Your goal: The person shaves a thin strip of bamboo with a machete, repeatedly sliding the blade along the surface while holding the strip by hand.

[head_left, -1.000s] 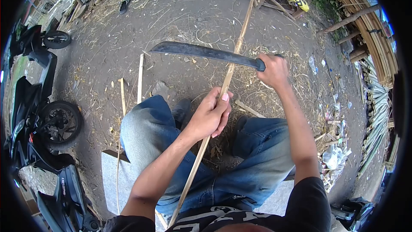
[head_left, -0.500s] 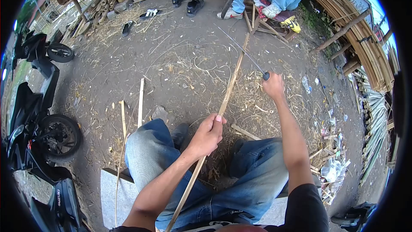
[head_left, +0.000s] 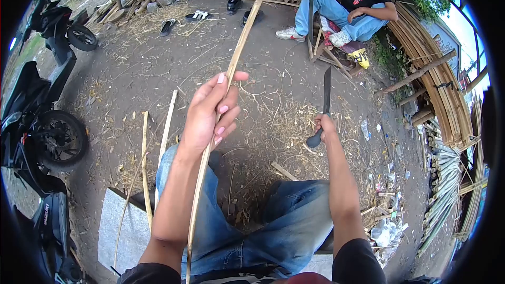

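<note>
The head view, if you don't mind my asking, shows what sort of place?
Probably an outdoor yard for working bamboo or wood: the dirt ground is littered with scraps, and at the right lie stacked slats and a pile of poles.

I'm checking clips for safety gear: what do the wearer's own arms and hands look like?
The left hand and right hand are bare, without gloves, and no watch or bracelet shows. Black short sleeves end above the elbows.
</note>
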Demonstrator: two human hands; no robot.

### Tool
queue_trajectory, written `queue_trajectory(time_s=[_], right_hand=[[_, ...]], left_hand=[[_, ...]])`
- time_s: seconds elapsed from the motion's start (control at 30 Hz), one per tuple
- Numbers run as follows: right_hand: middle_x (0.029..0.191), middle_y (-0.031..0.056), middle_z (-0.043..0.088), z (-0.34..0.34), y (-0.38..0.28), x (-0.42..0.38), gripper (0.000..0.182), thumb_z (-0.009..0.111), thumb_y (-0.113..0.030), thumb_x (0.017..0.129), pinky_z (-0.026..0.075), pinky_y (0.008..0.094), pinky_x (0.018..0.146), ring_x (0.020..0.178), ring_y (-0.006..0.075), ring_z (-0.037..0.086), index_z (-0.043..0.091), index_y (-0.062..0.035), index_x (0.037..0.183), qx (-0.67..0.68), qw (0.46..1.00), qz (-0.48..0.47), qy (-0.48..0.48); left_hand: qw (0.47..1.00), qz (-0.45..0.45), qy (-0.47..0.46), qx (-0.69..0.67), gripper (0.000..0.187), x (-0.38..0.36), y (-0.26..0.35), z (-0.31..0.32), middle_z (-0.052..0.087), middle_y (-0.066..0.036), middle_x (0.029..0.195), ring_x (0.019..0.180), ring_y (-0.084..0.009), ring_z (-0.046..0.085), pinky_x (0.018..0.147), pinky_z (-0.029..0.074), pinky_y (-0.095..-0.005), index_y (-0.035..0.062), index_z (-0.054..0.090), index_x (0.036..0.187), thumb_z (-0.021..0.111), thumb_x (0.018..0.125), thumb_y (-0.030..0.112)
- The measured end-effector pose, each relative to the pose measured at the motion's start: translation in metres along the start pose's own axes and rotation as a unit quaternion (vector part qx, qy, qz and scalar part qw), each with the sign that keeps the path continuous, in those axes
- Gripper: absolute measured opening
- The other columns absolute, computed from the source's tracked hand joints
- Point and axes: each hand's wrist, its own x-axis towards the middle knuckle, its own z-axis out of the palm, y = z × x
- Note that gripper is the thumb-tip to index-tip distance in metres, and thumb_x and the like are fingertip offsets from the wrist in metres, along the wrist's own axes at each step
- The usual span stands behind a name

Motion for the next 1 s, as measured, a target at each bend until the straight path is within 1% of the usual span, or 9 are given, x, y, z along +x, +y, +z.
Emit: queue_trajectory(time_s=[0.1,0.17,0.2,0.3,0.53,0.73,0.8,0.93,1.0], right_hand=[[0.058,0.0003,0.045,0.011,-0.008,-0.011,0.012,0.063,-0.007,0.082,0.039,0.0327,0.044,0.046,0.0132,0.043,0.054,-0.0064,0.073,0.043,0.998,0.042,-0.01],[0.058,-0.0027,0.04,0.015,-0.014,-0.013,0.017,0.063,-0.008,0.083,0.037,0.0322,0.044,0.046,0.0118,0.039,0.049,-0.0109,0.074,0.068,0.994,0.072,-0.043],[0.058,-0.0027,0.04,0.017,-0.015,-0.014,0.017,0.063,-0.008,0.083,0.037,0.0322,0.044,0.046,0.0118,0.039,0.049,-0.0109,0.074,0.063,0.995,0.067,-0.049],[0.06,-0.0031,0.041,0.025,-0.015,-0.023,0.014,0.063,-0.007,0.083,0.037,0.0314,0.045,0.047,0.0107,0.038,0.05,-0.0109,0.079,0.039,0.995,0.086,-0.037],[0.057,-0.008,0.039,0.054,-0.023,-0.064,0.018,0.061,-0.004,0.086,0.037,0.0264,0.044,0.045,0.0056,0.036,0.049,-0.0126,0.075,0.079,0.989,0.106,-0.062],[0.057,-0.0089,0.039,0.046,-0.025,-0.102,0.022,0.063,-0.005,0.087,0.034,0.0242,0.045,0.045,0.0045,0.035,0.048,-0.0144,0.074,0.068,0.99,0.082,-0.087],[0.057,-0.0064,0.039,0.039,-0.026,-0.114,0.026,0.066,-0.006,0.083,0.036,0.0284,0.045,0.046,0.008,0.038,0.046,-0.0154,0.07,0.078,0.986,0.106,-0.102],[0.057,-0.0071,0.039,0.026,-0.049,-0.136,0.025,0.063,-0.006,0.086,0.035,0.0265,0.045,0.046,0.0063,0.037,0.046,-0.0161,0.071,0.073,0.984,0.109,-0.121],[0.057,-0.0075,0.038,0.019,-0.06,-0.149,0.024,0.062,-0.006,0.087,0.035,0.0257,0.045,0.045,0.0057,0.036,0.046,-0.0159,0.072,0.099,0.981,0.112,-0.121]], left_hand=[[0.997,0.009,-0.033,-0.067,0.036,-0.004,-0.001,-0.019,0.035,0.006,0.065,0.042,-0.0013,0.031,0.033,0.028,-0.0179,-0.0011,0.054,0.124,0.039,0.11,0.029],[0.996,-0.074,0.055,-0.019,0.033,0.009,-0.027,-0.039,0.035,0.006,0.065,0.042,-0.0021,0.033,0.032,0.028,-0.0189,-0.0028,0.054,0.123,0.04,0.109,0.024],[0.996,-0.065,0.056,-0.021,0.033,0.016,-0.038,-0.048,0.035,0.006,0.065,0.042,-0.0021,0.033,0.032,0.028,-0.0189,-0.0028,0.054,0.123,0.04,0.109,0.024],[0.974,-0.176,0.106,0.1,0.032,0.033,-0.06,-0.061,0.037,0.006,0.067,0.045,-0.0044,0.035,0.035,0.03,-0.0216,-0.0023,0.053,0.123,0.038,0.108,0.022],[0.982,-0.176,0.042,0.051,0.032,0.052,-0.088,-0.044,0.042,0.003,0.075,0.049,-0.0044,0.035,0.039,0.032,-0.0217,-0.0013,0.053,0.121,0.033,0.108,0.021],[0.968,-0.226,-0.009,0.111,0.028,0.057,-0.121,-0.028,0.043,0.004,0.073,0.049,-0.0041,0.037,0.037,0.032,-0.0219,-0.001,0.052,0.117,0.035,0.107,0.018],[0.967,-0.225,-0.031,0.118,0.026,0.053,-0.128,-0.023,0.043,0.004,0.071,0.049,-0.0043,0.038,0.037,0.033,-0.0218,-0.0015,0.053,0.114,0.035,0.107,0.017],[0.952,-0.281,-0.013,0.121,0.027,0.043,-0.132,-0.015,0.042,0.004,0.067,0.048,-0.0048,0.04,0.037,0.036,-0.0221,-0.0029,0.052,0.114,0.035,0.106,0.016],[0.95,-0.284,-0.067,0.107,0.029,0.036,-0.135,-0.024,0.04,0.004,0.065,0.045,-0.0055,0.039,0.037,0.036,-0.0236,-0.0015,0.053,0.118,0.034,0.107,0.018]])
